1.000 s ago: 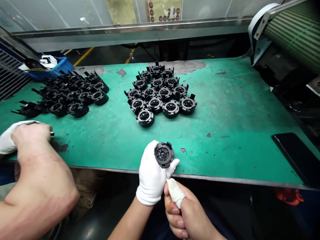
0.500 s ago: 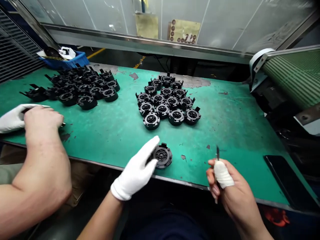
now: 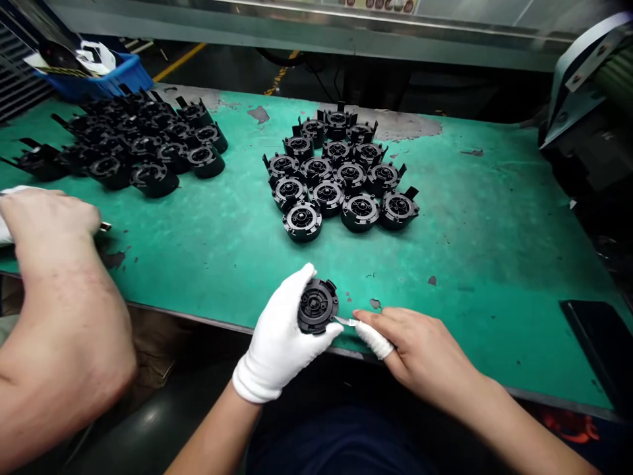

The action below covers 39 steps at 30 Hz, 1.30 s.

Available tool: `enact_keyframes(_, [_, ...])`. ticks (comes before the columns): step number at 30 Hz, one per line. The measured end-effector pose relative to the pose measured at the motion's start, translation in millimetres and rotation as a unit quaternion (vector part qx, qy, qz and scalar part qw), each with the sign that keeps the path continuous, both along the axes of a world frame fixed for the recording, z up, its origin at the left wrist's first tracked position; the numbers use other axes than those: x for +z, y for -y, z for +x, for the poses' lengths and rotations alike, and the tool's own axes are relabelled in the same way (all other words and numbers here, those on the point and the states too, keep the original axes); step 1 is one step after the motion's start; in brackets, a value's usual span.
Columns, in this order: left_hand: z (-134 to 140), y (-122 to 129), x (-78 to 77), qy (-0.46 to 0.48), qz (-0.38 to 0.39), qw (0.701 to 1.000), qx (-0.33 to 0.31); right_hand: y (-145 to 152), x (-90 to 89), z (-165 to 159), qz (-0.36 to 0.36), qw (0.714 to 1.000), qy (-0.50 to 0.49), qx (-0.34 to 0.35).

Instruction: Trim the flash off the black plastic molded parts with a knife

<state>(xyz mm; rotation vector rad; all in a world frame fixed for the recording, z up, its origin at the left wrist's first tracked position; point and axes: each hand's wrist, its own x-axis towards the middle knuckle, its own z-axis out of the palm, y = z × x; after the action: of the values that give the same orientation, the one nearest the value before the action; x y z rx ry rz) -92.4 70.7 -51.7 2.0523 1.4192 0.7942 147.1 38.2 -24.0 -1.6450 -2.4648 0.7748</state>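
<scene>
Near the front edge of the green bench, my left hand [image 3: 284,340], in a white glove, is closed around a round black plastic part [image 3: 316,305] with a ribbed face and small tabs. My right hand [image 3: 413,340] is bare apart from a white wrap on the thumb. It grips a small knife [image 3: 345,321] whose thin blade meets the part's lower right rim; most of its handle is hidden in the fingers. Beyond my hands stands a group of similar black round parts [image 3: 327,195], most with their ribbed faces up.
At left, another person's arm [image 3: 69,297] reaches over the green bench [image 3: 212,257]. Another cluster of black parts [image 3: 143,148] stands behind it, with a blue bin [image 3: 106,82] at the back. A dark flat phone-like object [image 3: 593,349] lies at right, below a conveyor end [image 3: 583,79].
My right hand has come left, bringing the knife blade to the part's rim. My left hand has turned the part and grips it more fully. The view has tilted down.
</scene>
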Motion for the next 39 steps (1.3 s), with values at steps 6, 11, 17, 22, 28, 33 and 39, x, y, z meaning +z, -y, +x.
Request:
enact_keyframes(6, [-0.8,-1.2,0.1,-0.015,0.006,1.0,-0.002,-19.1,-3.8,25.6,0.069,0.988,0.12,-0.067])
enact_keyframes(11, [-0.8,-0.6,-1.0,-0.011,0.001,1.0,-0.001,-18.5,-0.8,33.4,0.037,0.999,0.021,-0.03])
enact_keyframes(17, [-0.7,-0.8,-1.8,-0.006,0.006,1.0,-0.001,-7.5,4.8,4.8,0.004,0.999,0.05,0.021])
enact_keyframes(22, [0.5,-0.9,-1.5,-0.006,0.012,1.0,0.001,-14.6,6.4,0.6,0.046,0.994,0.098,0.007])
enact_keyframes(28, [2.4,0.2,12.8,0.052,-0.041,0.998,0.018,-9.8,6.6,7.2,0.052,0.996,-0.057,-0.037])
enact_keyframes(33, [2.0,19.1,52.5,0.131,-0.204,0.969,-0.034,30.3,5.2,-3.8,-0.003,0.95,-0.308,-0.055])
enact_keyframes(39, [18.6,74.6,50.5,0.129,-0.152,0.979,-0.039,88.3,-13.4,-47.8,-0.08,0.81,-0.522,-0.256])
